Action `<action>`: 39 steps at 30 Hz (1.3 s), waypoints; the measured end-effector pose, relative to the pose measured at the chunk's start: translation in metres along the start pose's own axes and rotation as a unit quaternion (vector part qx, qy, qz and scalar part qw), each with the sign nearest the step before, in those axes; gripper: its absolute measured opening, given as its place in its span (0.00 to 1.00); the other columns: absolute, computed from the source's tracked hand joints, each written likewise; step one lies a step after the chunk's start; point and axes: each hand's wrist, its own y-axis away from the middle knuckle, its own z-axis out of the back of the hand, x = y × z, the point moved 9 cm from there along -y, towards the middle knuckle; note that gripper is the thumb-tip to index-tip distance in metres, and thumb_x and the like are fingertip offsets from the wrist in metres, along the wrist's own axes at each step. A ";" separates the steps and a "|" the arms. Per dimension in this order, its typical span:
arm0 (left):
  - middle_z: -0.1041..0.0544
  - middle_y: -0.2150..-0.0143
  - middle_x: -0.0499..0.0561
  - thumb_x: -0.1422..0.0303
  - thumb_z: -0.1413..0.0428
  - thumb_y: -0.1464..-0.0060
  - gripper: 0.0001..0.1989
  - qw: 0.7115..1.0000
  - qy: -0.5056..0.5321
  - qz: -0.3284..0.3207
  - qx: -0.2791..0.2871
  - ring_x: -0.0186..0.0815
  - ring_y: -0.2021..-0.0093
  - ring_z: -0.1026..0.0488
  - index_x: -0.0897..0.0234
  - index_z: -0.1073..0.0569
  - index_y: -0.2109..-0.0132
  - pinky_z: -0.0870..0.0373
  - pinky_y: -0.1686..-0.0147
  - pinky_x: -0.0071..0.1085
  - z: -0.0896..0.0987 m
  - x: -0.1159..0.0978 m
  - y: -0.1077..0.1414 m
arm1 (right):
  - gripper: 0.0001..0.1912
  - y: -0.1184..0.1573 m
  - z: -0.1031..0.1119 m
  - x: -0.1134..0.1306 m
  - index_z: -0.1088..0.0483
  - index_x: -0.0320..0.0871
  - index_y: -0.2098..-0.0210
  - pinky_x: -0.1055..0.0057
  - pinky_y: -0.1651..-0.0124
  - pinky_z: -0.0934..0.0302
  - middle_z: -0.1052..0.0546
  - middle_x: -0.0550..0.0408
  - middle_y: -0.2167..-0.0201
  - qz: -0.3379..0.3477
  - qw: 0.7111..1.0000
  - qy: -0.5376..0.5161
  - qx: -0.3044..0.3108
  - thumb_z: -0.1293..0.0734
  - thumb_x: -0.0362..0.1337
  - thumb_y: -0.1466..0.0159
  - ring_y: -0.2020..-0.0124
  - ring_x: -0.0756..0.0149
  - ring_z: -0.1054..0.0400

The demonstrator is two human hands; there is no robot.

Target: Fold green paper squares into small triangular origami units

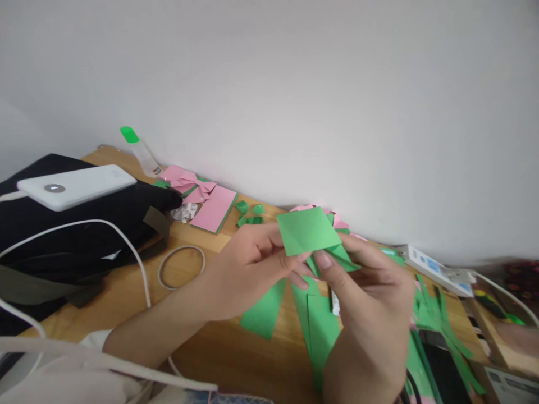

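Between both hands is a folded green paper point(309, 229), its flat square face tilted up and folded flaps showing at its lower right. My left hand point(256, 258) pinches the paper's lower left edge with thumb and fingers. On the other side, my right hand point(364, 286) grips the folded flaps, its thumb pressed near the middle of the lower edge. Below the hands, green paper strips point(322, 325) and another green piece point(265, 314) lie on the wooden table point(236, 359); the hands partly cover them.
Pink folded paper point(217, 207), green scraps point(252, 216) and a green-capped bottle point(141, 151) sit by the wall. A white power bank point(78, 186) rests on a black bag point(37, 230) at left. A tape ring point(181, 267), a power strip point(435, 269) and a phone point(442, 365) lie around.
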 end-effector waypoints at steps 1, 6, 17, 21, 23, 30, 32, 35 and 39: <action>0.18 0.69 0.45 0.75 0.43 0.44 0.07 1.000 0.000 0.000 0.001 0.31 0.68 0.19 0.62 0.20 0.66 0.22 0.68 0.20 0.000 0.001 0.000 | 0.14 0.000 0.001 0.000 0.21 0.57 0.58 0.68 0.61 0.23 0.16 0.61 0.63 0.000 1.000 0.001 -0.006 0.28 0.31 0.40 0.64 0.65 0.21; 0.18 0.71 0.44 0.75 0.42 0.45 0.07 1.000 0.009 0.010 -0.016 0.32 0.70 0.18 0.62 0.21 0.66 0.22 0.69 0.21 0.003 0.005 -0.002 | 0.11 0.001 0.006 -0.007 0.21 0.55 0.60 0.73 0.67 0.25 0.17 0.61 0.68 -0.019 0.999 -0.022 -0.037 0.28 0.33 0.40 0.68 0.69 0.22; 0.17 0.72 0.45 0.72 0.42 0.46 0.06 0.999 -0.028 0.032 -0.030 0.34 0.70 0.17 0.62 0.20 0.68 0.22 0.74 0.21 0.011 0.012 -0.005 | 0.03 -0.003 0.002 -0.021 0.22 0.48 0.70 0.75 0.73 0.34 0.22 0.61 0.76 -0.073 0.996 -0.058 -0.016 0.28 0.35 0.39 0.76 0.73 0.31; 0.18 0.74 0.45 0.70 0.40 0.46 0.05 0.999 -0.028 0.032 -0.031 0.33 0.72 0.18 0.63 0.21 0.69 0.23 0.74 0.21 0.017 0.014 -0.007 | 0.07 -0.007 0.001 -0.025 0.24 0.46 0.74 0.75 0.76 0.39 0.27 0.61 0.80 -0.084 0.994 -0.075 -0.002 0.28 0.38 0.39 0.78 0.73 0.35; 0.18 0.74 0.46 0.68 0.40 0.45 0.05 0.998 -0.032 0.037 -0.029 0.34 0.72 0.18 0.64 0.21 0.67 0.22 0.73 0.22 0.018 0.015 -0.009 | 0.09 -0.007 0.003 -0.024 0.25 0.45 0.75 0.75 0.77 0.40 0.28 0.62 0.81 -0.074 0.995 -0.064 -0.007 0.29 0.38 0.38 0.79 0.73 0.36; 0.17 0.73 0.45 0.71 0.38 0.47 0.02 0.997 -0.010 0.037 -0.072 0.34 0.72 0.18 0.64 0.20 0.68 0.22 0.74 0.21 0.023 0.014 -0.010 | 0.16 0.005 0.013 0.021 0.24 0.49 0.57 0.66 0.56 0.29 0.18 0.59 0.61 0.124 0.977 0.151 -0.083 0.28 0.26 0.42 0.60 0.66 0.24; 0.17 0.72 0.46 0.71 0.37 0.48 0.02 0.997 -0.005 0.031 -0.067 0.33 0.71 0.18 0.65 0.20 0.67 0.22 0.73 0.22 0.020 0.012 -0.010 | 0.18 0.012 0.010 0.040 0.24 0.48 0.58 0.63 0.53 0.30 0.19 0.56 0.58 0.213 0.948 0.215 -0.097 0.29 0.22 0.43 0.56 0.63 0.24; 0.18 0.74 0.45 0.71 0.37 0.48 0.03 0.998 -0.008 0.025 -0.061 0.31 0.74 0.20 0.65 0.19 0.69 0.23 0.74 0.21 0.017 0.009 -0.009 | 0.18 0.020 0.007 0.055 0.24 0.47 0.60 0.63 0.60 0.30 0.20 0.54 0.57 0.280 0.913 0.276 -0.105 0.30 0.19 0.43 0.58 0.62 0.25; 0.20 0.77 0.43 0.75 0.36 0.51 0.04 0.997 -0.013 0.002 -0.072 0.28 0.77 0.23 0.65 0.20 0.73 0.26 0.76 0.19 0.018 0.002 -0.006 | 0.16 0.025 0.004 0.067 0.24 0.45 0.62 0.64 0.64 0.33 0.22 0.53 0.62 0.331 0.890 0.301 -0.084 0.30 0.19 0.43 0.62 0.62 0.27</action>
